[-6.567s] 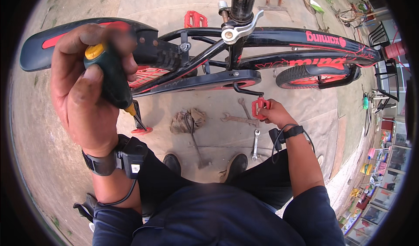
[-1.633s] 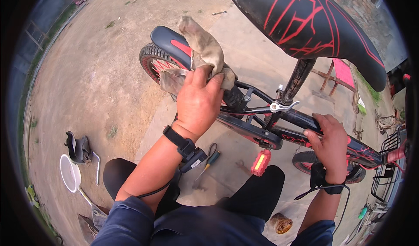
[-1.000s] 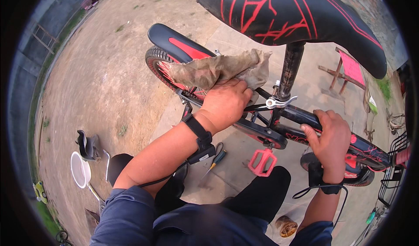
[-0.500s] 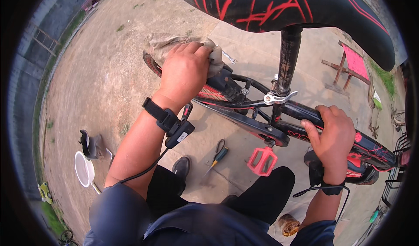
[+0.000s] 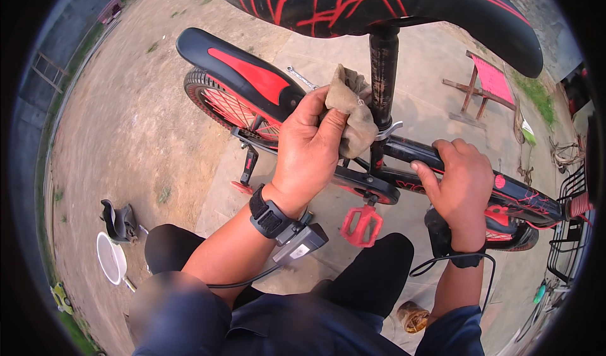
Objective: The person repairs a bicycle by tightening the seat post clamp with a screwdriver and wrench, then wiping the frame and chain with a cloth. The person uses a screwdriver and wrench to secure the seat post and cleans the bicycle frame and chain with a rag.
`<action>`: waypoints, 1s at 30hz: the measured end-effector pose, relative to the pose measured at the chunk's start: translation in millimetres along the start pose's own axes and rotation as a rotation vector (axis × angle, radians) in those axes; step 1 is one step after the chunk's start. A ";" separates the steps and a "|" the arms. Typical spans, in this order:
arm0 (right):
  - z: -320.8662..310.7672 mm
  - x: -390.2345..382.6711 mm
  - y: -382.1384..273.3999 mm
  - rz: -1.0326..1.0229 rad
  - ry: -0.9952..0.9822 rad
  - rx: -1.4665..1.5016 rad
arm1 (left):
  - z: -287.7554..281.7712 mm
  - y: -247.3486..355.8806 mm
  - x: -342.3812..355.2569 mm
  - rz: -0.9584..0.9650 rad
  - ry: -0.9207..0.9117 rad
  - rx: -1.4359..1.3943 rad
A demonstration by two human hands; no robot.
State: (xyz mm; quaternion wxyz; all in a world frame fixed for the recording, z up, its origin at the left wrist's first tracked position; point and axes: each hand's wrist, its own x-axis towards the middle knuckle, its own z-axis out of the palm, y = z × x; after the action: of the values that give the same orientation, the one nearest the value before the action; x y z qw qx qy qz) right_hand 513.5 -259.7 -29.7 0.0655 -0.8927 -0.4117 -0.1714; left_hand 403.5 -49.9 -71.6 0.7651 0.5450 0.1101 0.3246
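Note:
My left hand (image 5: 314, 142) pinches a crumpled beige rag (image 5: 347, 111) beside the seat post (image 5: 382, 59) of a black and red bicycle, just right of its rear fender (image 5: 230, 68). The rag covers part of the seat clamp, whose silver lever (image 5: 394, 127) peeks out. My right hand (image 5: 462, 182) is wrapped round the top frame tube (image 5: 407, 150). The black saddle (image 5: 347, 2) with red lines spans the top of the view. A red pedal (image 5: 361, 226) hangs below the crank, near my knee.
A pink folding stool (image 5: 492, 81) stands beyond the bicycle, near a wrench (image 5: 303, 78). At the left lie a white bowl (image 5: 111, 261) and dark scrap material (image 5: 117, 223). A rusty can (image 5: 413, 315) sits by my right leg. A black metal rack (image 5: 562, 255) is at the right.
Earlier my left hand held a screwdriver and my right a pedal. The screwdriver later lay on the ground. The rag has since moved from the rear fender rightward to the seat post.

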 end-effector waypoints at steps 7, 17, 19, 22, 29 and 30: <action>2.0 2.1 -1.4 -0.011 -0.042 -0.009 | 26.7 5.0 29.0 0.386 -0.036 0.424; 4.2 1.8 -4.2 -0.018 0.025 -0.025 | -72.1 -57.9 -56.4 0.288 0.170 0.858; 4.4 2.0 -6.1 -0.020 0.019 -0.034 | -43.2 -63.7 -47.7 0.408 0.095 1.011; 6.0 2.3 -9.6 -0.005 0.010 -0.038 | 0.2 -70.9 -46.7 0.538 0.047 0.944; 6.4 -0.9 -0.8 -0.028 0.003 -0.071 | -83.5 -81.6 -49.4 0.539 0.073 1.188; 6.2 0.1 0.0 -0.038 0.006 -0.075 | -100.3 -88.1 -51.7 0.487 0.113 1.177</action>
State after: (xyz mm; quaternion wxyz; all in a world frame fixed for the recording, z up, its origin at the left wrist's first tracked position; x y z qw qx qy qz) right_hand 515.1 -257.9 -35.4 0.0302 -0.8860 -0.4216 -0.1906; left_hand 344.7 -22.5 -199.2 0.2349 0.8654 0.1833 0.4028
